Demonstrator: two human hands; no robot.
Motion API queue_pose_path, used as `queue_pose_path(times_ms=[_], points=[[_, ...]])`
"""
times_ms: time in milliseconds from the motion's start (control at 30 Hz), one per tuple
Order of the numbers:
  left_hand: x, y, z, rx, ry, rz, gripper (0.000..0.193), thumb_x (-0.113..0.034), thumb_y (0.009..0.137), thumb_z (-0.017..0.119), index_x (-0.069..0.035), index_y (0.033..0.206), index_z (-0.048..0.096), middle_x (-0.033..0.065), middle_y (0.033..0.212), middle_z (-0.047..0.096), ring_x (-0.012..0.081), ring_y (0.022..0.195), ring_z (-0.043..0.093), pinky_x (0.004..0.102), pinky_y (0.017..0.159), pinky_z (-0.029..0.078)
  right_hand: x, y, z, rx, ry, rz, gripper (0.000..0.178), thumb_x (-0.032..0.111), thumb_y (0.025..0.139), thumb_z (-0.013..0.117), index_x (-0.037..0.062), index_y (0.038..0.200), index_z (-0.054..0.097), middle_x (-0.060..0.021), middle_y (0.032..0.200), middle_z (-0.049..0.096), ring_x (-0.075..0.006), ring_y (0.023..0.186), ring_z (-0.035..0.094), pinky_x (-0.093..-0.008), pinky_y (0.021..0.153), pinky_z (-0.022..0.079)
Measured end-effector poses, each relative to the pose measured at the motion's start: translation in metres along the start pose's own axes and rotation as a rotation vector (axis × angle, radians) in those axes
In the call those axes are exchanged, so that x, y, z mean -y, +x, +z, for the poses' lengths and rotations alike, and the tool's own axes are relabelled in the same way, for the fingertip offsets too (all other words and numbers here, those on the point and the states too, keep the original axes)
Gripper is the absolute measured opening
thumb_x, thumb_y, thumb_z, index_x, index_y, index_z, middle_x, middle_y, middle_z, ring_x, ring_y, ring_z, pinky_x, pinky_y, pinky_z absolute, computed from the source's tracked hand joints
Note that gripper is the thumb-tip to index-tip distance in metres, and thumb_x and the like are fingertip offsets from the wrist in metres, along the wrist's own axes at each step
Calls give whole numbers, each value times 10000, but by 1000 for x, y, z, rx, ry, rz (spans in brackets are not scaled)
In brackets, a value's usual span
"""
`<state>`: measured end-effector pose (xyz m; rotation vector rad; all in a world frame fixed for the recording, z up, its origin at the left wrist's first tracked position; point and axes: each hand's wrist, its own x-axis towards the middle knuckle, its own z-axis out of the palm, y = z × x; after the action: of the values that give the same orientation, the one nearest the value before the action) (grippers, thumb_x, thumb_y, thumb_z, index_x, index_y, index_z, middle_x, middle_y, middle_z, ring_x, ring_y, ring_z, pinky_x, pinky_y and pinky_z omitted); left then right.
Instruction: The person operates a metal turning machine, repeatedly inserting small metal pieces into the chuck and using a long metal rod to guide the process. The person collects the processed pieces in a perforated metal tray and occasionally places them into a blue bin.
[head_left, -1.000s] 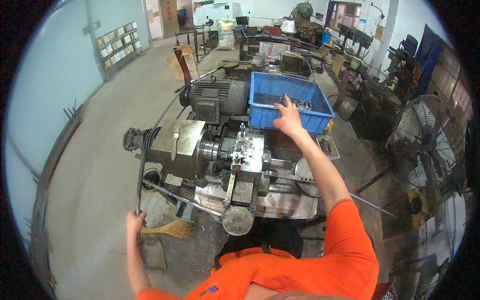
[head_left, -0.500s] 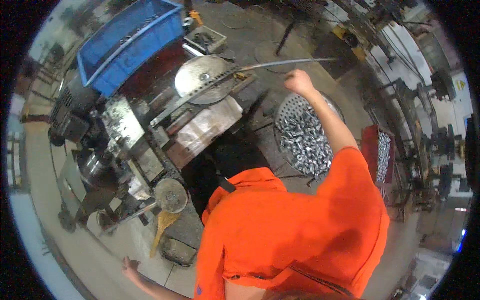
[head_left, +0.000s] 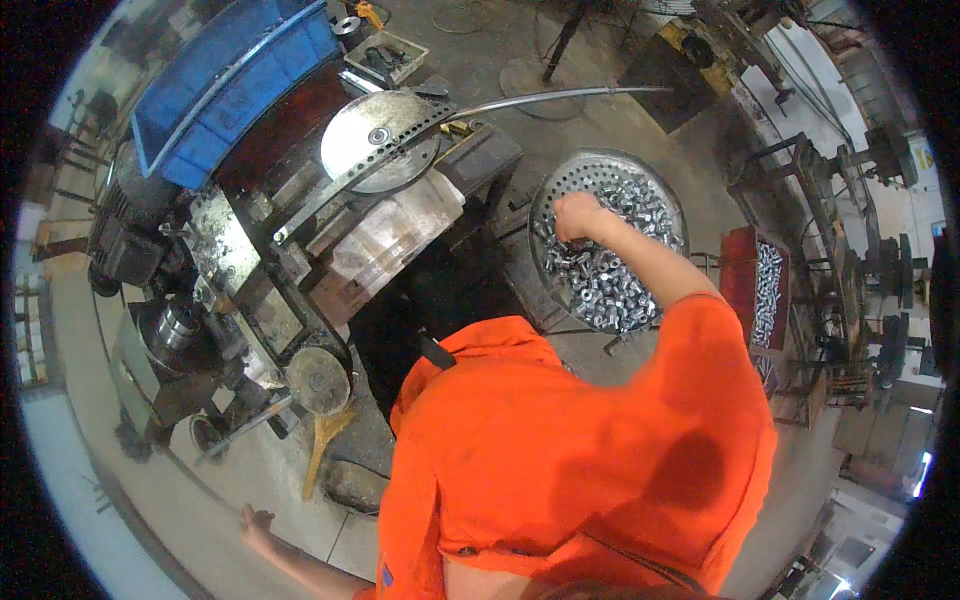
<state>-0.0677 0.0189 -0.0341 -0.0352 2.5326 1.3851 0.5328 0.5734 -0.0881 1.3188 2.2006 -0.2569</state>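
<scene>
My right hand [head_left: 580,216] is over the round perforated metal basket [head_left: 537,205], its fingers curled downward above the small shiny metal fittings [head_left: 612,290] heaped inside. Whatever lies in those fingers is hidden. Low on the left, my left hand [head_left: 257,524] is closed at the end of a thin dark rod [head_left: 205,487], which runs up toward the machinery. Straight ahead is a machine with a round metal disc [head_left: 352,150] on top, and a perforated flat bar [head_left: 345,182] lies across it. A long, slightly curved rod [head_left: 540,98] reaches from the bar to the right.
A blue plastic bin [head_left: 215,140] stands at the far left, with a small tray of parts [head_left: 405,62] beside it. On the right is a red box [head_left: 738,285] of small metal pieces. A brush [head_left: 318,455] lies near a round plate [head_left: 320,380] at lower left.
My right hand has come down and slightly left, from above the basket's far edge to over the fittings. My left hand stays nearly in place. The view has shifted a little.
</scene>
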Motion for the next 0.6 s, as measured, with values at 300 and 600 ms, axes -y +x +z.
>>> queue_pose_path(times_ms=[300,600], points=[[-12,-13,7,19,93,64,299,-261,801,632,32,782,575,82,549,523,153,469,504,290,476,464,-25,21,-4,2,-126,-144,319,232,622,615,33,868,655,-152,926,642,-305,881,612,-381,755,494],[7,4,-1,61,33,97,337,-310,796,652,-4,858,524,77,571,537,149,450,520,301,450,499,-47,23,11,-269,308,251,322,239,642,559,83,899,674,-133,968,638,-304,926,603,-358,833,470]])
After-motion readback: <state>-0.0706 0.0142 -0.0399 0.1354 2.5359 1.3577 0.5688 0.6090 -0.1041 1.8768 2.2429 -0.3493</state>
